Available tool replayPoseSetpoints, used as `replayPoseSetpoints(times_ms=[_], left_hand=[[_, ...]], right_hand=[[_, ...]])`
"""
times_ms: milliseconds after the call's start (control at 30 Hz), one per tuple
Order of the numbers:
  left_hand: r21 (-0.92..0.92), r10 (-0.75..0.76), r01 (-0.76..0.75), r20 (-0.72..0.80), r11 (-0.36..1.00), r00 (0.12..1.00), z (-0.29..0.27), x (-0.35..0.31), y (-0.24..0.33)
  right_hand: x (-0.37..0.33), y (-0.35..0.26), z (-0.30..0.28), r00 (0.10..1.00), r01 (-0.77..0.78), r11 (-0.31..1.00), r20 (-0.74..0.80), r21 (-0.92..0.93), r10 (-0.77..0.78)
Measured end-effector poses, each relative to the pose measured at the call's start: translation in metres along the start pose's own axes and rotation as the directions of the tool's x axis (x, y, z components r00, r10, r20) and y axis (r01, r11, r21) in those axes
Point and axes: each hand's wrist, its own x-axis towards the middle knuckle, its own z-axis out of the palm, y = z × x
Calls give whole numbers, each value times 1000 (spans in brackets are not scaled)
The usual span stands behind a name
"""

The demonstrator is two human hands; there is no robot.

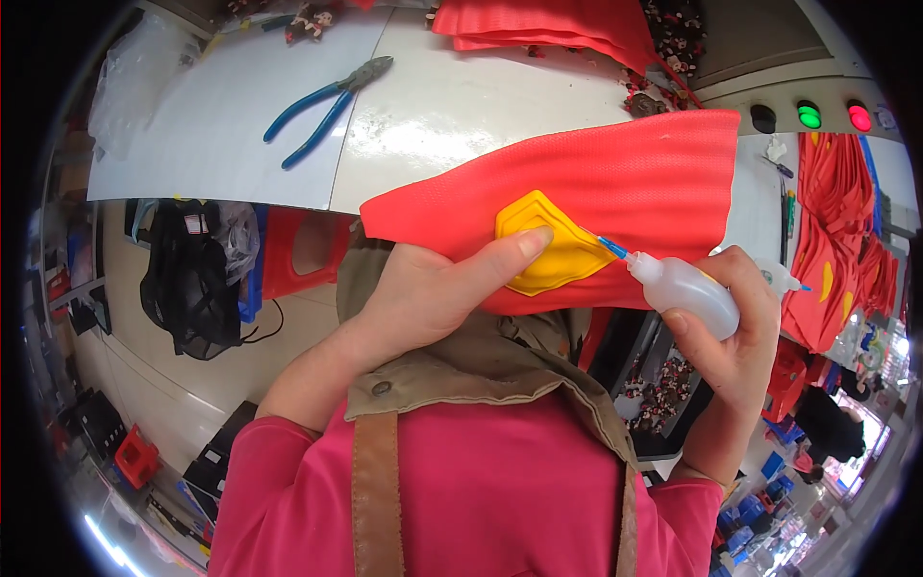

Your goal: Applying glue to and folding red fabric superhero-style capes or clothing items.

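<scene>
A red textured sheet (615, 173) stretches in front of me, with a yellow many-sided patch (567, 252) lying on it. My left hand (437, 284) grips the sheet from its near edge, the thumb pressed on the patch and the other fingers hidden beneath. In my right hand (735, 317) is a white squeeze bottle (694, 296), tilted so that its blue needle tip (611, 246) meets the right edge of the patch. Fingers and thumb are wrapped round the bottle's body.
Blue-handled pliers (329, 109) lie on the white table (413, 125) beyond the sheet. More red sheets (548, 27) are stacked at the far edge. Red pieces with yellow patches (832, 221) hang or lie at the right. A second needle bottle (777, 279) is behind my right hand.
</scene>
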Motion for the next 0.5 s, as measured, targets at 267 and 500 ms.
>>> replayPoseSetpoints(times_ms=[267,500], left_hand=[[-6,-14,14,18,1000,1000,1,0,1],[-20,-3,3,23,1000,1000,1,1,-1]], right_hand=[[-2,0,0,1000,-13,1000,-9,-1,13],[-3,2,0,1000,-10,1000,-8,-1,10]])
